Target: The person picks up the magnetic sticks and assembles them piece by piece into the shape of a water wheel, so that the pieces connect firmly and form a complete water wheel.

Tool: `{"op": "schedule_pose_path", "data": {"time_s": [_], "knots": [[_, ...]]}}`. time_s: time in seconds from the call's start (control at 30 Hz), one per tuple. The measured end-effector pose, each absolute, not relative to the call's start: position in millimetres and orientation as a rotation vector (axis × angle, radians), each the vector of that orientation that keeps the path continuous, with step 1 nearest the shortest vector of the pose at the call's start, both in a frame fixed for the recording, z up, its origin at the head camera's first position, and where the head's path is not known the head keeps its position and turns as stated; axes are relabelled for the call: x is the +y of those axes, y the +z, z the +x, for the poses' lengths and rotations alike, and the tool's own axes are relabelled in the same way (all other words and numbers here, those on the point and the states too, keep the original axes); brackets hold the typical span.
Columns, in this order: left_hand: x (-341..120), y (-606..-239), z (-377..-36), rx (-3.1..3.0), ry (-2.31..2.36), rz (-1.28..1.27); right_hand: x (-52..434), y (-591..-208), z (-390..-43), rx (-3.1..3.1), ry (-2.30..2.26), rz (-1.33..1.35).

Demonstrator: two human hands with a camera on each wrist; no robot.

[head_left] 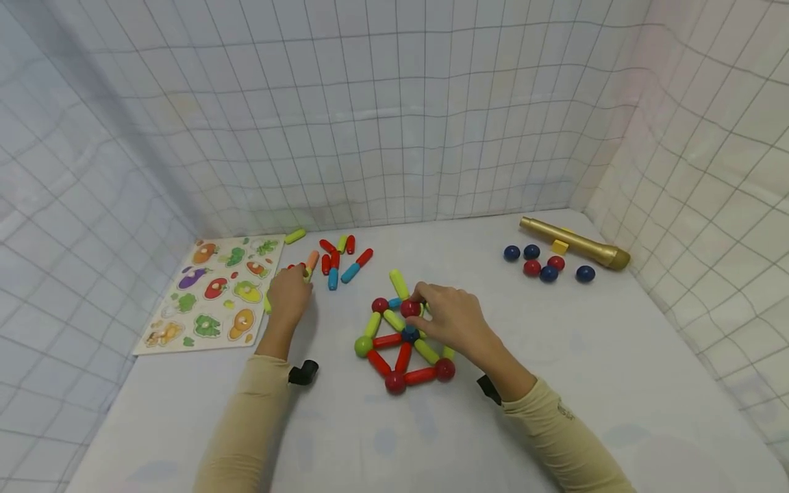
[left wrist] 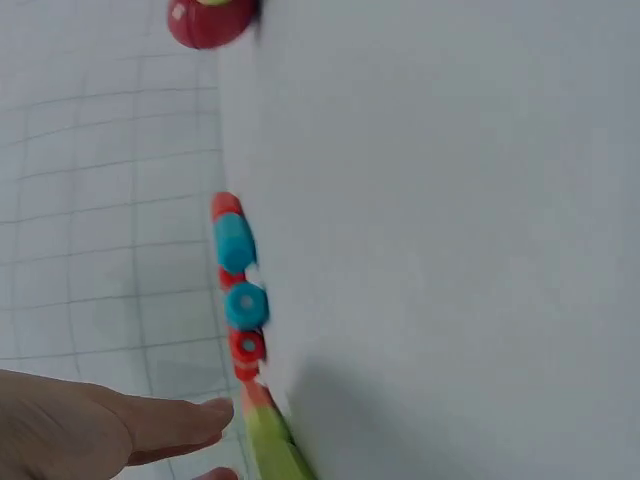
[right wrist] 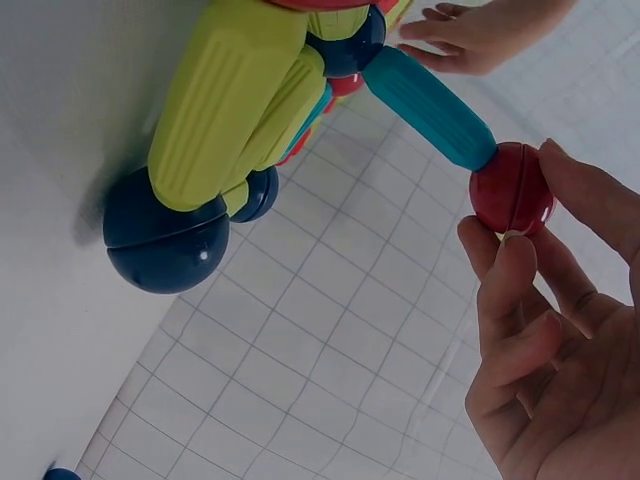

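Note:
My right hand point(head_left: 455, 316) pinches a red ball point(right wrist: 512, 188) between thumb and fingertips. The ball sits on the end of a blue rod point(right wrist: 430, 108), which rises from a dark blue ball point(head_left: 409, 333) in a structure of balls and rods. Its base includes red rods point(head_left: 421, 376), yellow-green rods point(right wrist: 228, 105), a green ball point(head_left: 364, 346) and several red balls point(head_left: 396, 382). My left hand point(head_left: 290, 296) reaches over loose rods at the left, fingers extended beside a yellow-green rod point(left wrist: 270, 440). Its fingertips partly cover the rods in the head view; contact is unclear.
Loose red and blue rods point(head_left: 350, 272) lie behind the structure. A vegetable picture board point(head_left: 203, 346) lies at the left. Several blue and red balls point(head_left: 548, 274) lie at the right, near a gold microphone-shaped object point(head_left: 573, 242) and a yellow block point(head_left: 559, 246). Grid-patterned sheets point(head_left: 394, 123) surround the table.

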State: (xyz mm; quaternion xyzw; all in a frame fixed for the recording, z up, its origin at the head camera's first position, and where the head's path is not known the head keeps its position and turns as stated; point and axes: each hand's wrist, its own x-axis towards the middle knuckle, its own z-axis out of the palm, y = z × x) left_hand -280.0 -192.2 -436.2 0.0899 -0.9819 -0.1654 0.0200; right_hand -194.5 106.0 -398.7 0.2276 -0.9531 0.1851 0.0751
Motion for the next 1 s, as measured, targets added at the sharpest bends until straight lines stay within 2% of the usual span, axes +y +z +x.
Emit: {"op": "schedule_pose_path", "data": {"time_s": [0.17,0.37,0.67,1.0], "knots": [[-207,-448,-286,-3.147,-0.250,0.326,106,-398,-195,-2.854,0.535,0.689],[-199,-450,-285,-3.170,-0.107,0.314,106,-398,-195,-2.852,0.551,0.698],[-188,-452,-277,-3.185,0.007,0.265,105,-400,-194,-2.826,0.557,0.712],[-183,-447,-270,-3.247,0.104,0.334,106,-398,-193,-2.828,0.549,0.716]]}}
